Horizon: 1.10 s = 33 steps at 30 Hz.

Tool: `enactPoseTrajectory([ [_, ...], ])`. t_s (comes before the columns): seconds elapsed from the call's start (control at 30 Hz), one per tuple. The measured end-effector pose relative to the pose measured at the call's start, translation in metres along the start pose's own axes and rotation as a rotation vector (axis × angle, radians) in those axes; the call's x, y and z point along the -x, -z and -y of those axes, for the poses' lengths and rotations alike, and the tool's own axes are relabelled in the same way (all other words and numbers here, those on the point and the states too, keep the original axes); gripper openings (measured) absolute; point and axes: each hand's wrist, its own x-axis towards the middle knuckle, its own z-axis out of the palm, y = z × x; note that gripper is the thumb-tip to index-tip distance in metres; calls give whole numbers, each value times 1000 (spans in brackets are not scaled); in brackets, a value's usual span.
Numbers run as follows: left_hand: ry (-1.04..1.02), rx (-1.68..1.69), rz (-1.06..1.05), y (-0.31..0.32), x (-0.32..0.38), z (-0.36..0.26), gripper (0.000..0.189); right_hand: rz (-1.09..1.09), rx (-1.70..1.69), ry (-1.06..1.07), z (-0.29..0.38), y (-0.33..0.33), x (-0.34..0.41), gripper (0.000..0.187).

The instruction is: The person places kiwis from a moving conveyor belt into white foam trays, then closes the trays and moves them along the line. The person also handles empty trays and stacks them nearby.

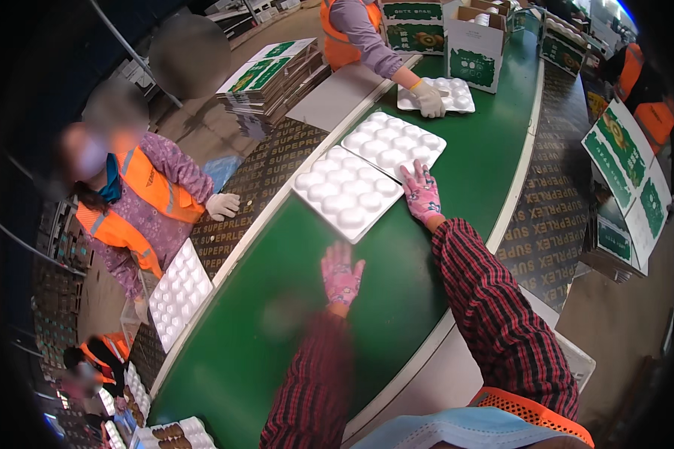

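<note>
My left hand (341, 275), in a pink flower-printed glove, hovers or rests over the green conveyor belt (247, 314); its blur hides whether it touches. Its fingers are spread and hold nothing. Just beyond them lies a white moulded tray (347, 193) with rows of rounded bumps facing up. A second white tray (393, 143) lies right behind it, edge to edge. My right hand (422, 191), gloved alike, lies flat with its fingertips on that second tray's near right corner, without gripping it.
Farther up the belt, a co-worker's gloved hand (429, 98) presses on another white tray (460, 95), near a printed carton (474, 50). To the left stand a co-worker (146, 191) beside a tilted tray (180, 297) and stacked flat cartons (269, 73). More flat cartons (629, 179) stand at right.
</note>
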Motion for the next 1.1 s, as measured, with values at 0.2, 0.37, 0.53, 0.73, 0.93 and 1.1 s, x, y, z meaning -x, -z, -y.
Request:
enactPoseTrajectory([
  [0.2,67,-58,99,41,142,1,66,415,226,13,19,32,74,61],
  [0.37,272,-19,194,68,277,-8,71,624,288,64,41,70,146,67],
  [0.53,517,53,199,77,403,-8,72,744,272,240,66,81,235,80],
  [0.73,772,-79,242,75,555,-3,74,673,78,551,111,90,370,80],
  [0.93,700,-184,-160,75,687,-29,77,648,-133,828,141,131,494,77],
  [1.1,799,-80,-20,85,685,-31,67,678,-125,1011,135,141,549,73],
])
